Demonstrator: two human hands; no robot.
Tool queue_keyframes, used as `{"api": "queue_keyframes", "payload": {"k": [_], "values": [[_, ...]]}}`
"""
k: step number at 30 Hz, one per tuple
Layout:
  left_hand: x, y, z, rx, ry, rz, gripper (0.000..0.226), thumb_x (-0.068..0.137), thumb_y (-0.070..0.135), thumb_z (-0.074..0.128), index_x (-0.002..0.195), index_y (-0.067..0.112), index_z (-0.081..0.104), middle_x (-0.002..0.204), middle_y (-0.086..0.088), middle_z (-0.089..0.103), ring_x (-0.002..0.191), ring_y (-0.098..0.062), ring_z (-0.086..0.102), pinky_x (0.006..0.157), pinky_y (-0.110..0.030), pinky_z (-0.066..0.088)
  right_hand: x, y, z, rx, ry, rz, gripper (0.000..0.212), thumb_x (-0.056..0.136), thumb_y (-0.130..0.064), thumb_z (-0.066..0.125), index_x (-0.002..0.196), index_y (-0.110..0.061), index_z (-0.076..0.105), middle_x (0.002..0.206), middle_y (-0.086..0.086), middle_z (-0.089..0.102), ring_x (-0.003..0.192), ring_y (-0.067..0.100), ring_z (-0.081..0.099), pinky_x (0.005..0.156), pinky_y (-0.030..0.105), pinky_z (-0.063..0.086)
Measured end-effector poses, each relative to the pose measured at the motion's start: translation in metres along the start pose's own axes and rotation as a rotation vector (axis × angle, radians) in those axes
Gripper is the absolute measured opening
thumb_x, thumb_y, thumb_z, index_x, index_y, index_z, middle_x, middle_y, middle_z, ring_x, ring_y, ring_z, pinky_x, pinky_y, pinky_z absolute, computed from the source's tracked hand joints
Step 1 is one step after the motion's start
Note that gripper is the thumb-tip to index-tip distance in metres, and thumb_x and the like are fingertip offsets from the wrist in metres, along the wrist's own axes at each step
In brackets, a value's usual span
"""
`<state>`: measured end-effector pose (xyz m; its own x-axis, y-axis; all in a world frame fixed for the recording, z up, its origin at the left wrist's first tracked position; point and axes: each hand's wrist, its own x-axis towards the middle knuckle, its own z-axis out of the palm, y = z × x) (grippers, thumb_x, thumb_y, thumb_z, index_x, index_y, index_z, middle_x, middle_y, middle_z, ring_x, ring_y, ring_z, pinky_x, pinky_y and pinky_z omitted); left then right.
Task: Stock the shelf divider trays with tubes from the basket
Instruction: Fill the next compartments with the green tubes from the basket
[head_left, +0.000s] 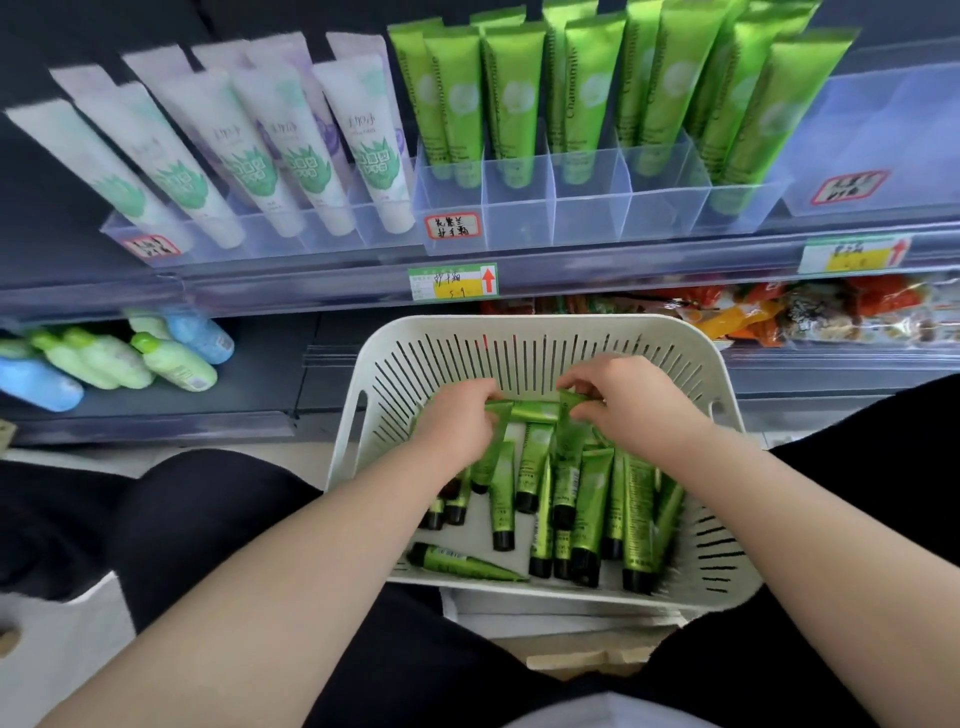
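Observation:
A white slotted basket (545, 338) sits in front of me, holding several green tubes with black caps (587, 509). Both my hands are inside it at the far end. My left hand (457, 421) grips the flat ends of a few green tubes. My right hand (628, 400) pinches the flat end of another green tube (571, 402). Above, a clear divider tray (587, 213) on the shelf holds several upright green tubes (511, 98); its front compartments show bare plastic.
White tubes with green print (249, 150) stand in a clear tray to the left. A clear tray (883, 130) is at the right. The lower shelf has green and blue bottles (171, 358) left and snack packets (810, 312) right. My dark-clothed knees flank the basket.

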<state>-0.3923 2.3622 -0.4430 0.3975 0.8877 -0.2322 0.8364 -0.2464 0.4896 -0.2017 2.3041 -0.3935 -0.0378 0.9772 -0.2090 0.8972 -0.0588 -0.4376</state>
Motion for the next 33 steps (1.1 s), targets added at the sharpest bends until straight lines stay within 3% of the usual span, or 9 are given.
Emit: {"api": "queue_keyframes", "payload": {"k": [2,4,8,11,14,18,25,30,33], "values": [[-0.004,0.012,-0.019,-0.041,0.09,0.06,0.02,0.091,0.013,0.063,0.107,0.025,0.067,0.096,0.009,0.063,0.062,-0.001,0.052,0.059,-0.022,0.039,-0.006,-0.002,-0.014,0.007,0.102,0.004,0.03,0.082,-0.018,0.07,0.111,-0.024,0.066,0.106,-0.002,0.067,0.096,0.016,0.06,0.083,0.026,0.045],[-0.004,0.026,-0.04,-0.073,0.171,0.095,0.024,0.091,0.014,0.062,0.111,0.026,0.066,0.1,0.004,0.066,0.061,-0.005,0.051,0.064,-0.025,0.041,-0.012,-0.004,-0.032,-0.024,0.197,-0.013,0.025,0.082,-0.021,0.069,0.106,-0.026,0.068,0.103,-0.002,0.067,0.094,0.018,0.06,0.08,0.028,0.046],[0.0,0.061,-0.084,-0.15,0.34,0.176,0.025,0.089,0.014,0.062,0.113,0.022,0.066,0.106,0.005,0.066,0.096,-0.018,0.06,0.082,-0.025,0.041,-0.027,-0.006,-0.075,-0.043,0.378,-0.065,0.021,0.081,-0.021,0.07,0.1,-0.029,0.069,0.095,-0.003,0.065,0.094,0.021,0.058,0.08,0.035,0.048],[0.001,0.097,-0.117,-0.218,0.448,0.263,0.026,0.09,0.012,0.061,0.115,0.019,0.065,0.1,0.008,0.062,0.091,-0.016,0.061,0.081,-0.026,0.044,-0.034,-0.005,-0.107,-0.048,0.481,-0.062,0.02,0.081,-0.02,0.069,0.1,-0.027,0.069,0.093,-0.002,0.064,0.094,0.022,0.057,0.078,0.034,0.047],[0.004,0.137,-0.145,-0.224,0.576,0.353,0.03,0.09,0.016,0.062,0.119,0.022,0.064,0.103,0.013,0.058,0.082,-0.006,0.054,0.074,-0.018,0.036,-0.038,-0.003,-0.136,-0.075,0.567,-0.06,0.02,0.081,-0.02,0.069,0.1,-0.026,0.07,0.094,0.0,0.066,0.094,0.025,0.059,0.077,0.036,0.048],[0.019,0.189,-0.173,-0.236,0.686,0.457,0.027,0.088,0.013,0.061,0.114,0.02,0.065,0.104,0.006,0.065,0.09,-0.013,0.057,0.074,-0.02,0.036,-0.04,0.003,-0.165,-0.078,0.639,-0.062,0.019,0.083,-0.019,0.068,0.1,-0.027,0.071,0.095,-0.002,0.068,0.095,0.022,0.059,0.074,0.034,0.044],[0.075,0.233,-0.169,-0.073,0.62,0.389,0.024,0.093,0.012,0.056,0.114,0.021,0.061,0.108,0.0,0.062,0.083,-0.017,0.056,0.071,-0.028,0.043,-0.038,0.017,-0.184,-0.068,0.634,-0.059,0.02,0.089,-0.018,0.063,0.106,-0.026,0.07,0.104,-0.005,0.067,0.103,0.02,0.057,0.087,0.042,0.047],[0.107,0.232,-0.156,0.028,0.537,0.362,0.028,0.093,0.009,0.055,0.118,0.019,0.06,0.114,-0.003,0.063,0.089,-0.017,0.052,0.074,-0.028,0.039,-0.032,0.027,-0.186,-0.076,0.621,-0.068,0.021,0.089,-0.02,0.062,0.107,-0.028,0.068,0.104,-0.005,0.066,0.102,0.02,0.056,0.086,0.04,0.046],[0.114,0.233,-0.153,0.098,0.498,0.356,0.027,0.093,0.007,0.055,0.117,0.019,0.061,0.118,-0.002,0.063,0.102,-0.022,0.057,0.078,-0.03,0.043,-0.03,0.027,-0.188,-0.079,0.623,-0.072,0.02,0.089,-0.021,0.061,0.107,-0.029,0.068,0.104,-0.006,0.066,0.101,0.018,0.056,0.086,0.041,0.046]]}}
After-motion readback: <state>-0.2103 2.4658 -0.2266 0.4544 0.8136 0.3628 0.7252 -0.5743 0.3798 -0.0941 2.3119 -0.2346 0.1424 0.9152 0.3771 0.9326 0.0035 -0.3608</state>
